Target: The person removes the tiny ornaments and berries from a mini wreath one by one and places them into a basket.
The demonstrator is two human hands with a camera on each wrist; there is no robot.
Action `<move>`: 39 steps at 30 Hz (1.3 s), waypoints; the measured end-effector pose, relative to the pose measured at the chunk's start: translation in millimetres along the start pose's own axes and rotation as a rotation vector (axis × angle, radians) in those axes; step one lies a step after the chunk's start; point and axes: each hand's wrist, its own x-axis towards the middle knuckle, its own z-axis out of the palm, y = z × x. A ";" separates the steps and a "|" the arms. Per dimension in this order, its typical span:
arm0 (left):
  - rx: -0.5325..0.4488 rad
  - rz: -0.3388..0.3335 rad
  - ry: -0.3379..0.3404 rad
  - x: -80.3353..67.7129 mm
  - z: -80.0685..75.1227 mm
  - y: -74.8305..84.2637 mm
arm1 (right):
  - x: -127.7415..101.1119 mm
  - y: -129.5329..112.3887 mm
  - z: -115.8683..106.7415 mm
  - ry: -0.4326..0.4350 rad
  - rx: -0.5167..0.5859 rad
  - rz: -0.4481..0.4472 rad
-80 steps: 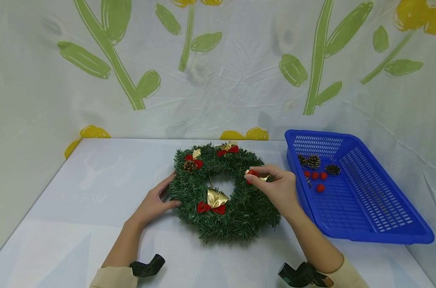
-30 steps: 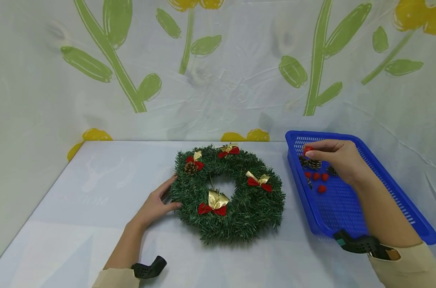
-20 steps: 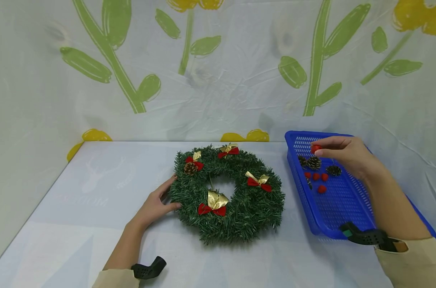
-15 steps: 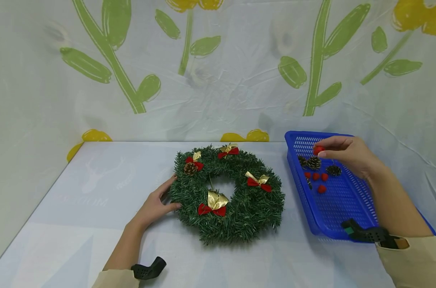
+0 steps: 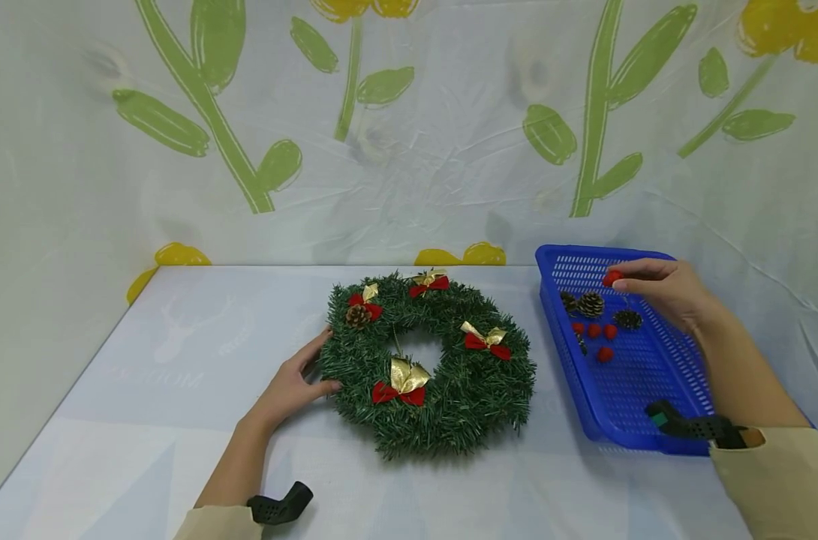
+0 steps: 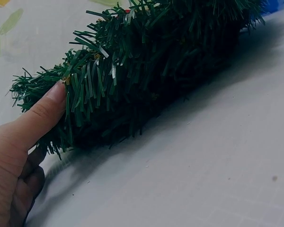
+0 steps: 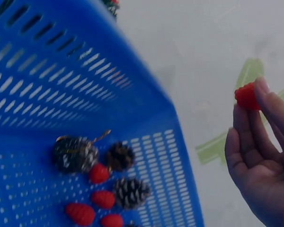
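Note:
A green artificial wreath [image 5: 443,427] lies on the table, decorated with several red and gold bows [image 5: 488,341] and one pine cone [image 5: 358,316]. My left hand [image 5: 293,384] holds its left edge; in the left wrist view the thumb [image 6: 42,113] presses into the needles and the other fingers are partly hidden. My right hand [image 5: 675,296] pinches a red artificial berry [image 5: 611,278], bumpy like a raspberry [image 7: 247,96], between thumb and fingertips. It is raised above the back part of the blue plastic basket [image 5: 611,435].
In the basket, several more red berries [image 5: 605,354] lie with pine cones [image 5: 590,304] near its left side. A patterned cloth backdrop [image 5: 449,165] stands behind the table [image 5: 145,360]. Black wrist devices [image 5: 281,504] sit at both cuffs.
My right hand has let go of the bow on the wreath's right side and moved to the basket, where it took a red berry and drifted slightly right. The left hand stays put.

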 end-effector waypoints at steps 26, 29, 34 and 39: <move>0.020 0.004 0.007 0.7 2.0 -1.1 | 6.6 32.5 -50.9 -0.041 -0.615 0.349; 0.020 -0.001 0.007 0.6 2.1 -1.2 | 4.7 39.3 -54.9 -0.070 -0.678 0.374; 0.021 -0.002 0.000 1.0 2.0 -1.3 | -0.2 49.8 -63.7 -0.129 -0.818 0.422; 0.022 -0.012 0.002 0.9 0.5 0.1 | -3.4 57.7 -69.8 -0.166 -0.808 0.466</move>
